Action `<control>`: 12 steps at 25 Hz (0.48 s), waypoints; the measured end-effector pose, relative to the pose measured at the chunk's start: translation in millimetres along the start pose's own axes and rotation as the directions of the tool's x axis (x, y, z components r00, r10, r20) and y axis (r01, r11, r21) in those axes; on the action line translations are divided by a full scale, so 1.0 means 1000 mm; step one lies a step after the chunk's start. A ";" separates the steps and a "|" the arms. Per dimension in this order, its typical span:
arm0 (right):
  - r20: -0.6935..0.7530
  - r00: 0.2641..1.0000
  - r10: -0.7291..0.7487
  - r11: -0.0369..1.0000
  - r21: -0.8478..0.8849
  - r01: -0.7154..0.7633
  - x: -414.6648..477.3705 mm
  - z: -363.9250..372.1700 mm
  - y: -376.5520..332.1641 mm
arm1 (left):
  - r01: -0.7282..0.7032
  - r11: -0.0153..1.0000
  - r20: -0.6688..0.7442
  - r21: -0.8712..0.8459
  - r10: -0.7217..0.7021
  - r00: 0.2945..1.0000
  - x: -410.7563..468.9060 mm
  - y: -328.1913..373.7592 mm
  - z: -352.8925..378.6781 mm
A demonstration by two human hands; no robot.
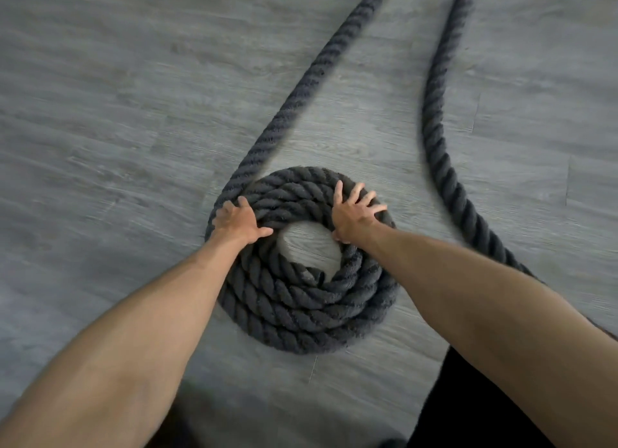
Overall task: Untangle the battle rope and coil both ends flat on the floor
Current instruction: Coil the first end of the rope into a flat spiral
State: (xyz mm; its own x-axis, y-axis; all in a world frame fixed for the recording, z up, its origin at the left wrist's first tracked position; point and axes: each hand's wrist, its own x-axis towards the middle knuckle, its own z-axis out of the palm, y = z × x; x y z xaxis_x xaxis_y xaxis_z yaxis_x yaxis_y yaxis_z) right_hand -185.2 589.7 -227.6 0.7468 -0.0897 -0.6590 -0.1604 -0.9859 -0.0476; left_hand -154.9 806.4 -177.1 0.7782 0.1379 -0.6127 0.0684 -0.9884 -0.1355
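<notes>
A thick dark grey battle rope lies on the floor, and one end is wound into a flat coil (301,307) of about three turns with bare floor in its centre. My left hand (238,221) rests on the coil's left rim, fingers curled over the outer turn. My right hand (355,210) presses on the upper right of the coil with fingers spread. From the coil's left side a strand (311,76) runs up and away. A second strand (438,120) comes down on the right and curves past my right forearm.
The floor (117,130) is grey wood-look planking, bare all around the rope. Dark clothing of my legs (461,411) shows at the bottom right, close to the coil.
</notes>
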 end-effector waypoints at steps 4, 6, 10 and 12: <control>-0.014 0.985 -0.175 0.978 -0.120 0.172 0.032 -0.036 0.022 | -0.231 0.960 -0.078 0.156 0.245 0.966 0.025 0.030 -0.034; -0.028 0.975 -0.220 0.961 -0.180 0.212 0.054 -0.052 0.030 | -0.357 0.913 -0.067 0.196 0.376 0.924 0.054 0.064 -0.054; -0.084 0.955 -0.285 0.932 -0.258 0.256 0.095 -0.083 0.033 | -0.553 0.787 -0.026 0.274 0.581 0.813 0.117 0.122 -0.077; -0.105 0.950 -0.295 0.933 -0.244 0.263 0.111 -0.092 0.035 | -0.605 0.731 0.022 0.315 0.632 0.775 0.140 0.137 -0.085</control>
State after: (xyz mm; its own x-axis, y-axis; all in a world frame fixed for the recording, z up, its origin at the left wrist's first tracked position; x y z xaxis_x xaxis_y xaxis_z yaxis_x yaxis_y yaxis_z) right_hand -49.2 532.1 -233.5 0.8241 0.1912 -0.5333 0.2043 -0.9783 -0.0351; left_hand 17.0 684.6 -215.3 0.6323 -0.5161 -0.5778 -0.6174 -0.7862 0.0266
